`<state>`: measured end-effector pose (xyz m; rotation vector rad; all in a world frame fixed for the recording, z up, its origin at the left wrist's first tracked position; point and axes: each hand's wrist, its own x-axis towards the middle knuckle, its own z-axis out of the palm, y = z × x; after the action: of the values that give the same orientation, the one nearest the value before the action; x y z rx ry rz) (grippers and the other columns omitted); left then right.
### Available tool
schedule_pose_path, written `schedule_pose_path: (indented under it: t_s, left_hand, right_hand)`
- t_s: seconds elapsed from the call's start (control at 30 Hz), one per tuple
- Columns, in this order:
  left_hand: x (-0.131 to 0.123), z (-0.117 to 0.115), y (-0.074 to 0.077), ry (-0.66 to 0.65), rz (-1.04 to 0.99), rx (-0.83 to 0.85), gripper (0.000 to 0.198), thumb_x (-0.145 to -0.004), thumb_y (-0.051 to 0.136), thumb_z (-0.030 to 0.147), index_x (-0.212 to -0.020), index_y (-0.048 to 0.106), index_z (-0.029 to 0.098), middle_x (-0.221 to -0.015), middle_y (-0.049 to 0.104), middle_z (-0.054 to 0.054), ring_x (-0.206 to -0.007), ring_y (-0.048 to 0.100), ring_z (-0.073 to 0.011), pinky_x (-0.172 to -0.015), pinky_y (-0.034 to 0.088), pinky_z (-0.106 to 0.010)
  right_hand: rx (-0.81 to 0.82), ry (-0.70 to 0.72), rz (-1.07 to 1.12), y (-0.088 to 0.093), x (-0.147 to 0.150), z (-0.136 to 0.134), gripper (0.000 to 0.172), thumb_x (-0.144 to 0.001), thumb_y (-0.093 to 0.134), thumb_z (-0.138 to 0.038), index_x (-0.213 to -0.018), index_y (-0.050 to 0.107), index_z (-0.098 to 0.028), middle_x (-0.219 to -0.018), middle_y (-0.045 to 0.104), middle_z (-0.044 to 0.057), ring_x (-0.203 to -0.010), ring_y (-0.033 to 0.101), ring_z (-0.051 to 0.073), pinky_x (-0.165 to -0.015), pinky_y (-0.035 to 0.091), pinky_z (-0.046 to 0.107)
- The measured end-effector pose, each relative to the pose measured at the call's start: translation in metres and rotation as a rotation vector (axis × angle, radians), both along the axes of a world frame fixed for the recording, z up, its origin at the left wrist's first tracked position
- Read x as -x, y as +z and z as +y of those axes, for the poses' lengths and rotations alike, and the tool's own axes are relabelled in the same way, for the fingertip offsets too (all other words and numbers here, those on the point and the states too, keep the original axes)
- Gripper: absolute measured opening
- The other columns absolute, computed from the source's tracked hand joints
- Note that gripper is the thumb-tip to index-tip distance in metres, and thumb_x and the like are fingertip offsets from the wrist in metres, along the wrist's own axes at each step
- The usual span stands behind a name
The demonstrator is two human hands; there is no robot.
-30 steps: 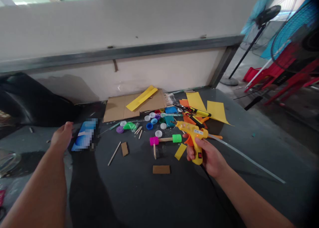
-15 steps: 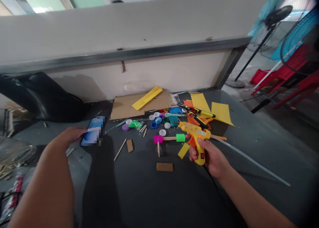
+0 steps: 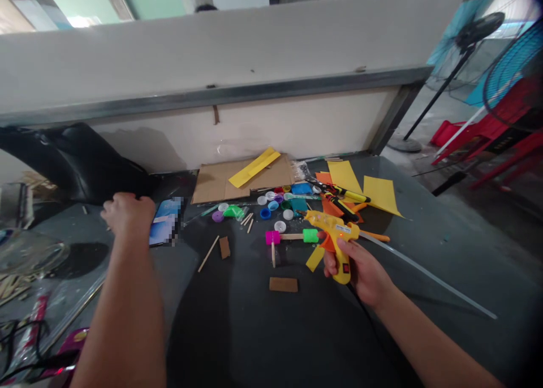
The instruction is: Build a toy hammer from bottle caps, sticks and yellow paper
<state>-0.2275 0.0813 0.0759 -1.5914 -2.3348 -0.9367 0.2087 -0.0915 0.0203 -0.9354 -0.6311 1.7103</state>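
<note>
My right hand (image 3: 360, 269) grips a yellow hot glue gun (image 3: 339, 238), its nozzle pointing left and a long clear glue stick (image 3: 428, 272) trailing from its back. Left of the gun lie a pink cylinder (image 3: 272, 238) and a green cylinder (image 3: 310, 235) with a wooden stick (image 3: 292, 237) between them; another stick (image 3: 274, 255) extends from the pink one toward me. My left hand (image 3: 127, 215) is just left of a phone (image 3: 163, 224) with a lit screen. Its fingers are curled, and what they hold, if anything, is hidden.
Bottle caps (image 3: 265, 213), flat cardboard (image 3: 218, 181), yellow paper (image 3: 379, 194) and yellow-black tools (image 3: 350, 194) lie toward the back. Small cardboard pieces (image 3: 283, 285) are nearer me. A black bag (image 3: 80, 162) leans at left, with a round clear container (image 3: 34, 252) below.
My left hand has moved off the phone's left side, lifting and turning with fingers curled. The view has shifted slightly. My right hand keeps the glue gun in about the same place.
</note>
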Motion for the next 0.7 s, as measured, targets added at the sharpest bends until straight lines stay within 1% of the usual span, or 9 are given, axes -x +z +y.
schedule_pose_path:
  t_s: [0.07,0.1,0.17,0.27,0.37,0.43,0.53,0.63,0.7]
  left_hand:
    - [-0.036,0.0,0.007,0.07,0.006,-0.072,0.022,-0.08,0.046,0.018,-0.096,0.058,0.008,-0.099,0.061,-0.017,-0.101,0.054,-0.0312,-0.09,0.039,-0.055]
    - [-0.059,-0.002,0.009,0.036,-0.012,-0.126,0.023,-0.082,0.044,0.019,-0.098,0.059,0.011,-0.097,0.063,-0.014,-0.096,0.056,-0.0276,-0.088,0.043,-0.048]
    - [-0.11,-0.007,0.009,-0.154,-0.009,-0.219,0.019,-0.084,0.046,0.021,-0.095,0.06,0.015,-0.089,0.065,-0.009,-0.084,0.059,-0.0221,-0.08,0.046,-0.037]
    - [-0.181,-0.021,-0.002,-0.467,-0.024,-0.215,0.016,-0.086,0.047,0.023,-0.094,0.06,0.017,-0.084,0.065,-0.006,-0.074,0.059,-0.0187,-0.072,0.046,-0.031]
    - [-0.222,-0.038,-0.016,-0.638,-0.085,-0.19,0.014,-0.088,0.045,0.022,-0.09,0.058,0.019,-0.084,0.065,-0.005,-0.073,0.06,-0.0174,-0.071,0.044,-0.029]
    - [-0.232,-0.047,-0.024,-0.711,-0.114,-0.18,0.015,-0.09,0.043,0.022,-0.089,0.057,0.019,-0.084,0.065,-0.005,-0.075,0.059,-0.0174,-0.07,0.044,-0.029]
    - [-0.227,-0.054,-0.03,-0.795,-0.121,-0.152,0.015,-0.09,0.043,0.025,-0.09,0.057,0.02,-0.087,0.066,-0.006,-0.081,0.06,-0.0183,-0.073,0.044,-0.03]
    - [-0.214,-0.053,-0.034,-0.73,-0.241,-0.073,0.016,-0.091,0.043,0.029,-0.09,0.057,0.021,-0.08,0.065,-0.004,-0.071,0.059,-0.0163,-0.065,0.042,-0.028]
    - [-0.207,-0.052,-0.036,-0.689,-0.243,0.003,0.022,-0.092,0.041,0.036,-0.082,0.056,0.022,-0.069,0.061,-0.001,-0.062,0.055,-0.0151,-0.057,0.037,-0.027]
  right_hand:
    - [-0.002,-0.002,-0.005,-0.001,0.001,0.0,0.034,-0.081,0.062,-0.04,-0.102,0.064,-0.014,-0.056,0.056,0.0,-0.05,0.049,0.012,-0.054,0.047,0.028]
    - [-0.002,-0.006,-0.007,-0.001,0.002,0.0,0.033,-0.081,0.062,-0.039,-0.102,0.064,-0.014,-0.057,0.056,0.0,-0.051,0.05,0.013,-0.054,0.046,0.028]
    - [0.002,-0.014,-0.006,-0.001,0.003,0.001,0.033,-0.082,0.061,-0.038,-0.104,0.064,-0.014,-0.057,0.057,0.0,-0.051,0.05,0.013,-0.054,0.046,0.028]
    - [0.009,-0.053,-0.007,-0.001,0.004,0.002,0.035,-0.083,0.061,-0.04,-0.106,0.063,-0.015,-0.06,0.057,0.0,-0.053,0.05,0.013,-0.053,0.046,0.028]
    - [0.014,-0.118,-0.026,-0.002,0.003,0.002,0.037,-0.082,0.062,-0.042,-0.107,0.062,-0.015,-0.063,0.058,0.0,-0.055,0.052,0.013,-0.052,0.047,0.027]
    - [0.019,-0.148,-0.042,-0.003,0.002,0.002,0.037,-0.08,0.065,-0.042,-0.106,0.063,-0.015,-0.064,0.059,0.0,-0.056,0.053,0.013,-0.052,0.047,0.026]
    - [0.027,-0.17,-0.082,-0.004,0.004,0.002,0.037,-0.076,0.07,-0.041,-0.102,0.064,-0.015,-0.065,0.059,0.001,-0.054,0.053,0.012,-0.052,0.047,0.026]
    - [0.051,-0.146,-0.099,-0.004,0.006,0.003,0.036,-0.072,0.073,-0.04,-0.097,0.065,-0.015,-0.065,0.06,0.002,-0.053,0.054,0.012,-0.051,0.049,0.027]
    - [0.069,-0.13,-0.092,-0.004,0.008,0.003,0.035,-0.071,0.074,-0.038,-0.097,0.066,-0.015,-0.068,0.062,0.003,-0.055,0.055,0.013,-0.051,0.049,0.028]
